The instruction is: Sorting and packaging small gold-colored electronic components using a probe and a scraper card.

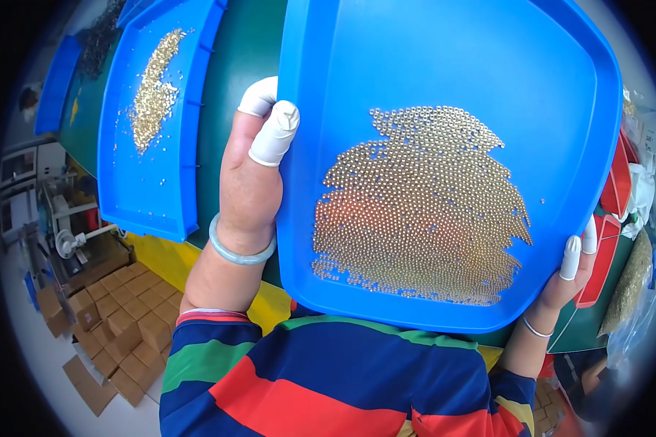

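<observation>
while holding over the green table (249,44) the large blue tray (459,54), seems well along in spreading gold beads (423,211) one deep, with gaps left.
leaves room at far end, a narrow strip toward smaller tray (153,202) at left; clamps closed on left rim with left hand (249,175), near-right rim with right hand (563,285); shows one stray bead (543,201) right.

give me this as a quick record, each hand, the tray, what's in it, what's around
left hand: gripping the large blue tray at its left side
right hand: at the tray's lower right edge
fingers: white finger covers visible on both hands
contents: many small round golden beads, spread toward the near side
left: second blue tray with golden pieces, on green table
right: red containers
lower left: brown boxes
</observation>
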Motion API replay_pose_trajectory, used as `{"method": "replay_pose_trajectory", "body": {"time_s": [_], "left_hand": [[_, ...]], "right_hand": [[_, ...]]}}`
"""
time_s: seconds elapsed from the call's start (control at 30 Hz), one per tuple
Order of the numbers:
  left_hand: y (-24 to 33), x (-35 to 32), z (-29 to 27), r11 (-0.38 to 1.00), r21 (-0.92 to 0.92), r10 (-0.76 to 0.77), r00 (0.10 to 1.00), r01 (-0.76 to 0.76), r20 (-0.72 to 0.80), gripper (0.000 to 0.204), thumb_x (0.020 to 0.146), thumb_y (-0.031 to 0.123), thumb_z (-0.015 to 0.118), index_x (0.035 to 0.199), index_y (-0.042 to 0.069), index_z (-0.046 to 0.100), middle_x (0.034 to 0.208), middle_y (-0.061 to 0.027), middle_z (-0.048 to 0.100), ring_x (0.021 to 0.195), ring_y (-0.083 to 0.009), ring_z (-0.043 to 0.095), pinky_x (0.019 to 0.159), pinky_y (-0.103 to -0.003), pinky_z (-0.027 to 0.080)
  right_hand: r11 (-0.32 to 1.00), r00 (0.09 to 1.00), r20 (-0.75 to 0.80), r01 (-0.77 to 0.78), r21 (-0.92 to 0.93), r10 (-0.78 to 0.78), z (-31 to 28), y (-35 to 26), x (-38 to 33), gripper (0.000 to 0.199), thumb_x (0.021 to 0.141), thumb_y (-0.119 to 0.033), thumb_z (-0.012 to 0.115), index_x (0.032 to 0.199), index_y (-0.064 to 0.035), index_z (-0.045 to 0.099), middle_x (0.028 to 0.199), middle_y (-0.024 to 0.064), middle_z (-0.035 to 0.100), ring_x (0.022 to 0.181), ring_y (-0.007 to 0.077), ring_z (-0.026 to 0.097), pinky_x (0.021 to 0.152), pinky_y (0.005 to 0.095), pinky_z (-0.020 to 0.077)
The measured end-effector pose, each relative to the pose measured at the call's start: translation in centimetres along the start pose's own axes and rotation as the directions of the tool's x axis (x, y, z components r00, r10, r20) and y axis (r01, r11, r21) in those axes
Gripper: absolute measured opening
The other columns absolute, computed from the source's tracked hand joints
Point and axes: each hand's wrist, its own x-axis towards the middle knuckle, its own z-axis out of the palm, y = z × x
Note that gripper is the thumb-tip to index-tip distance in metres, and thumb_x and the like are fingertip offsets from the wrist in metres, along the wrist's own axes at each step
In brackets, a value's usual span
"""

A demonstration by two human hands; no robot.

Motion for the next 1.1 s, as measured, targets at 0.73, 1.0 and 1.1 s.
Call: {"method": "replay_pose_trajectory", "body": {"time_s": [0.73,1.0,1.1], "left_hand": [[-0.44,0.38,-0.12,0.998,0.002,0.059,0.998,-0.059,0.018,0.032,0.091,0.021,0.049,0.117,0.003,0.048,0.105,-0.0040,0.055,0.096,-0.0115,0.050,0.085,-0.025,0.039],[-0.53,0.32,-0.09,0.996,0.052,0.073,0.997,-0.073,0.001,0.033,0.091,0.024,0.049,0.117,0.004,0.048,0.106,-0.0041,0.055,0.097,-0.0122,0.050,0.086,-0.025,0.039],[-0.56,0.27,-0.07,0.997,0.039,0.072,0.997,-0.072,0.002,0.033,0.091,0.024,0.049,0.117,0.004,0.049,0.105,-0.0041,0.055,0.097,-0.0122,0.050,0.085,-0.025,0.039]], "right_hand": [[1.000,1.000,-0.023,0.013,-0.007,-0.013,0.33,-0.05,0.18,0.044,0.087,-0.011,0.045,0.125,0.0105,0.036,0.118,0.0177,0.051,0.105,0.0192,0.051,0.091,0.0292,0.0396],[0.999,0.999,-0.038,0.029,0.033,-0.028,0.00,0.36,0.11,0.043,0.088,-0.008,0.044,0.126,0.0102,0.036,0.119,0.0177,0.050,0.105,0.0194,0.051,0.091,0.0287,0.0398],[0.999,0.999,-0.032,0.026,0.033,-0.025,0.06,0.28,0.02,0.043,0.088,-0.009,0.044,0.125,0.0102,0.036,0.119,0.0178,0.051,0.105,0.0194,0.051,0.090,0.0287,0.0399]]}}
